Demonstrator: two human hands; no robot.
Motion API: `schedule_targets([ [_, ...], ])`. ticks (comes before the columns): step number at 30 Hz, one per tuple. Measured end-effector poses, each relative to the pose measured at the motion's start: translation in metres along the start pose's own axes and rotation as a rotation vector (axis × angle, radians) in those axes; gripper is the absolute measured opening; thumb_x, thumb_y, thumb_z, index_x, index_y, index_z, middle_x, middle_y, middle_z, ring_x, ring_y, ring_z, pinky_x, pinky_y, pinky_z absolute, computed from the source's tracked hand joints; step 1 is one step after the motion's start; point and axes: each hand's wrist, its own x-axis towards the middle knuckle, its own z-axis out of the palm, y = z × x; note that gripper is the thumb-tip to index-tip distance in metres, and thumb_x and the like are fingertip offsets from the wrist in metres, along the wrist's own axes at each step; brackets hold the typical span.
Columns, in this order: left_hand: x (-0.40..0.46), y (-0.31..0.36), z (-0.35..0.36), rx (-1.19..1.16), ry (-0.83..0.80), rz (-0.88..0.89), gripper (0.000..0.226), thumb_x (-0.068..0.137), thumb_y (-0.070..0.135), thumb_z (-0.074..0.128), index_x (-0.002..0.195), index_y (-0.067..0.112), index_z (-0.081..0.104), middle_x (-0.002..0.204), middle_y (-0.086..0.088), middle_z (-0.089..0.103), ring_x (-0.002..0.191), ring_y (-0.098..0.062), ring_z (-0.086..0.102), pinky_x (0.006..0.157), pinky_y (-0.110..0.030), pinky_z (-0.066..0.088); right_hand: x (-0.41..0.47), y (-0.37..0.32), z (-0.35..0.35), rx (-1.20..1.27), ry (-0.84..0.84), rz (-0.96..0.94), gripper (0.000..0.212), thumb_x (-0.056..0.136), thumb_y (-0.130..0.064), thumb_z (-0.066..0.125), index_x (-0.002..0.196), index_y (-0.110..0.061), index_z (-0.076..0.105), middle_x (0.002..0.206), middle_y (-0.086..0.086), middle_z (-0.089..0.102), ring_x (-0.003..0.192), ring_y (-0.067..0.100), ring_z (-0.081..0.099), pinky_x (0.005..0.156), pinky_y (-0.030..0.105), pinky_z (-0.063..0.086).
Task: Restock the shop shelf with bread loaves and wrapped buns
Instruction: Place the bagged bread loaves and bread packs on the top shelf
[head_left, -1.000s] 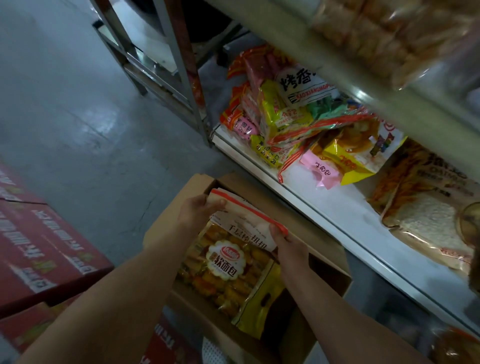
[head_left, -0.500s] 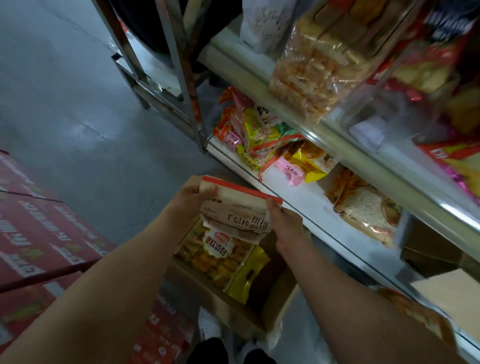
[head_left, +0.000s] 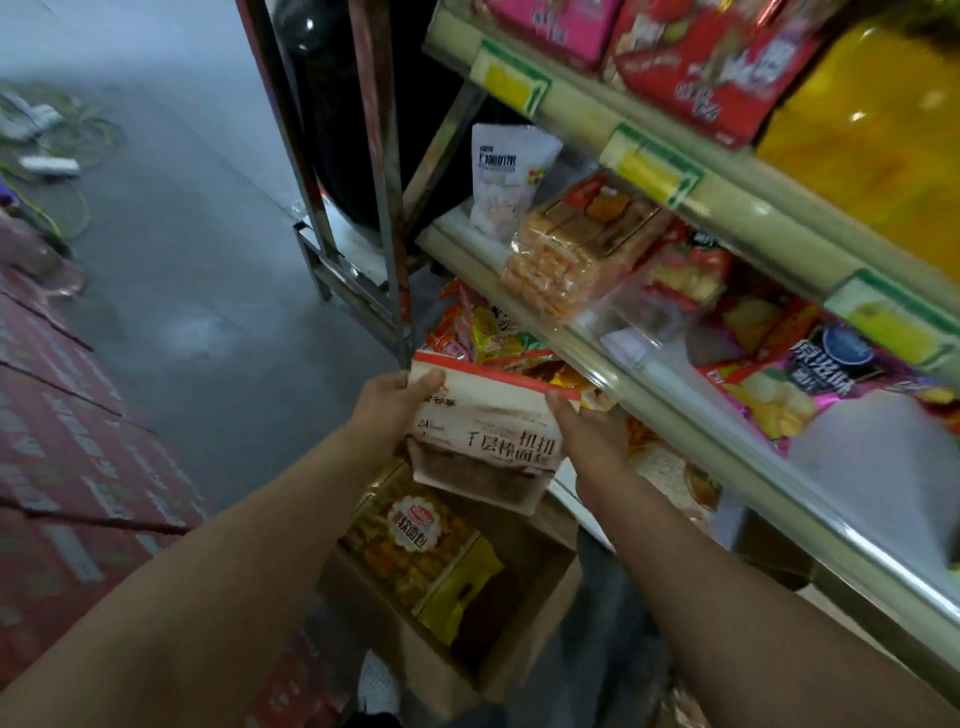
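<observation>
I see my left hand (head_left: 387, 402) and right hand (head_left: 587, 434) gripping a white bread bag (head_left: 485, 436) by its upper corners, one on each side, fingers curled over the red top edge. The bag hangs between them, above the open cardboard box (head_left: 467, 670) where a yellow bun pack (head_left: 415, 545) lies. It sits just in front of the middle shelf (head_left: 675, 415), not touching it as far as I can tell.
</observation>
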Motion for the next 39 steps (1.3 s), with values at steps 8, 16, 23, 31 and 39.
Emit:
schedule_targets([
  [8, -0.12, 0.11, 0.054, 0.025, 0.034, 0.254, 0.036, 0.088, 0.038, 0.076, 0.099, 0.003, 0.073, 0.094, -0.015, 0.077, 0.088, -0.034, 0.075, 0.084, -0.054, 0.06, -0.079, -0.101, -0.082, 0.046, 0.027, -0.179, 0.032, 0.085, -0.038, 0.08, 0.074, -0.01, 0.068, 0.08, 0.012, 0.076, 0.063, 0.019, 0.068, 0.052, 0.022, 0.051],
  [16, -0.237, 0.212, 0.104, -0.016, 0.001, 0.512, 0.033, 0.087, 0.037, 0.077, 0.096, 0.005, 0.076, 0.093, -0.013, 0.078, 0.088, -0.033, 0.075, 0.083, -0.054, 0.06, -0.16, -0.204, -0.159, 0.131, 0.046, -0.336, 0.052, 0.069, -0.058, 0.083, 0.071, -0.01, 0.062, 0.059, 0.008, 0.064, 0.056, 0.017, 0.057, 0.055, 0.024, 0.042],
  [23, -0.334, 0.299, 0.145, -0.061, -0.047, 0.728, 0.027, 0.093, 0.033, 0.071, 0.098, 0.007, 0.074, 0.089, -0.009, 0.078, 0.079, -0.026, 0.076, 0.071, -0.039, 0.062, -0.238, -0.291, -0.222, 0.202, 0.109, -0.556, 0.046, 0.073, -0.048, 0.086, 0.084, -0.007, 0.068, 0.098, 0.009, 0.074, 0.09, 0.022, 0.066, 0.085, 0.035, 0.052],
  [31, -0.416, 0.375, 0.181, -0.139, -0.133, 0.884, 0.02, 0.092, 0.027, 0.072, 0.089, 0.007, 0.071, 0.073, -0.004, 0.077, 0.063, -0.02, 0.073, 0.057, -0.032, 0.058, -0.29, -0.358, -0.28, 0.274, 0.086, -0.705, 0.089, 0.04, -0.077, 0.085, 0.093, -0.007, 0.074, 0.087, 0.009, 0.078, 0.086, 0.03, 0.076, 0.086, 0.051, 0.06],
  [39, -0.477, 0.428, 0.219, -0.194, -0.196, 0.939, 0.032, 0.093, 0.03, 0.072, 0.098, -0.002, 0.071, 0.092, -0.02, 0.076, 0.085, -0.041, 0.074, 0.079, -0.059, 0.06, -0.347, -0.386, -0.324, 0.211, 0.097, -1.008, 0.025, 0.084, -0.046, 0.076, 0.099, -0.027, 0.07, 0.093, -0.013, 0.075, 0.084, 0.001, 0.071, 0.063, 0.014, 0.049],
])
